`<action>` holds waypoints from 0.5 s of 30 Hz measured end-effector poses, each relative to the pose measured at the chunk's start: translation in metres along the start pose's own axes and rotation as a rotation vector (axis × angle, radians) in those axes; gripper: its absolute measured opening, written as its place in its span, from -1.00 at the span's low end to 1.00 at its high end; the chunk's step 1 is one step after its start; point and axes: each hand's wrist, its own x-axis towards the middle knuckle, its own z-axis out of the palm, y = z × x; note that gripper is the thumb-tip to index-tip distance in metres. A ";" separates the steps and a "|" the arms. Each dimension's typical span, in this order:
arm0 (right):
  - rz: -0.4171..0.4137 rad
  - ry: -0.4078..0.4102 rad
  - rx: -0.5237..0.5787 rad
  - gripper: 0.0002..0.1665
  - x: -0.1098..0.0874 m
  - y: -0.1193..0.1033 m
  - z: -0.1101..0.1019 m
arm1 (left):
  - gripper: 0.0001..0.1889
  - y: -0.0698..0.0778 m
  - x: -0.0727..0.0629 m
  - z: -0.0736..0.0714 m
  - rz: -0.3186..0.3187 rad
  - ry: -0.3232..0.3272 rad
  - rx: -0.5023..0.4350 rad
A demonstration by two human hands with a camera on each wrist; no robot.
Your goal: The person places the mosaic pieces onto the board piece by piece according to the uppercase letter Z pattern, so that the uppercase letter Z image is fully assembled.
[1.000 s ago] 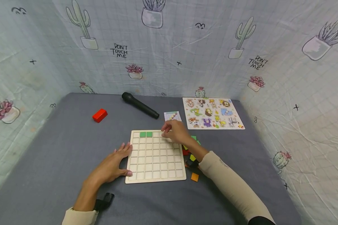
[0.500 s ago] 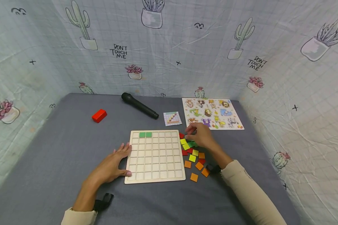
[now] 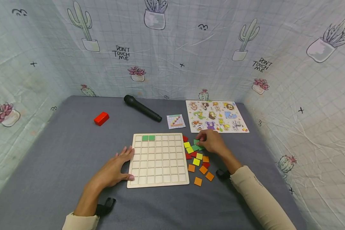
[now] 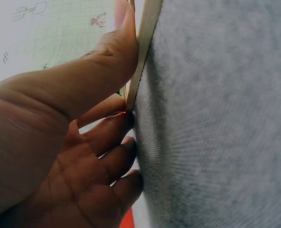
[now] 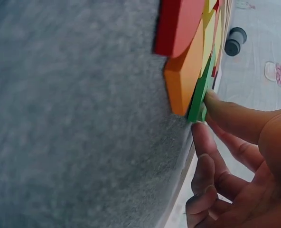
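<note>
A pale wooden grid board (image 3: 158,159) lies on the table, with two green tiles (image 3: 148,138) set side by side in its top row. My left hand (image 3: 115,167) rests at the board's left side, fingers spread along the edge and thumb on the lower left corner. In the left wrist view the thumb (image 4: 117,47) lies over the board's rim. My right hand (image 3: 212,141) is at the green tiles right of the board. Its thumb and index finger pinch a green tile (image 5: 200,97) in the right wrist view.
Loose yellow, red and orange tiles (image 3: 198,181) lie right of the board. Behind it are a small pattern card (image 3: 176,121), a black microphone (image 3: 142,108) and an animal puzzle board (image 3: 215,116). A red block (image 3: 101,118) sits at the back left.
My right hand has moved off the board's top right to the right, then down onto the green tiles. The left hand stays at the board's edge.
</note>
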 end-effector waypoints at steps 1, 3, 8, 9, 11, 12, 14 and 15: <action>-0.007 -0.001 0.001 -0.84 0.000 -0.001 0.000 | 0.11 0.000 0.000 0.000 0.001 0.000 0.000; -0.023 -0.001 0.008 -0.86 0.000 -0.003 0.001 | 0.11 -0.001 0.000 0.000 0.002 0.001 -0.003; -0.063 0.029 0.053 -0.89 0.003 -0.006 0.004 | 0.11 0.000 0.000 0.000 0.000 -0.005 -0.003; -0.068 0.041 0.061 -0.90 0.003 -0.007 0.005 | 0.11 0.000 0.000 0.000 -0.001 -0.008 -0.002; -0.068 0.065 0.079 -0.92 0.005 -0.011 0.007 | 0.12 0.001 0.000 0.000 -0.005 -0.011 -0.001; -0.063 0.077 0.088 -0.92 0.005 -0.013 0.007 | 0.12 0.001 0.000 0.000 -0.006 -0.011 -0.002; -0.061 0.095 0.096 -0.93 0.007 -0.018 0.009 | 0.12 0.001 0.000 0.000 -0.007 -0.007 -0.004; -0.061 0.102 0.103 -0.93 0.008 -0.021 0.009 | 0.12 0.001 0.000 0.000 -0.007 -0.005 -0.004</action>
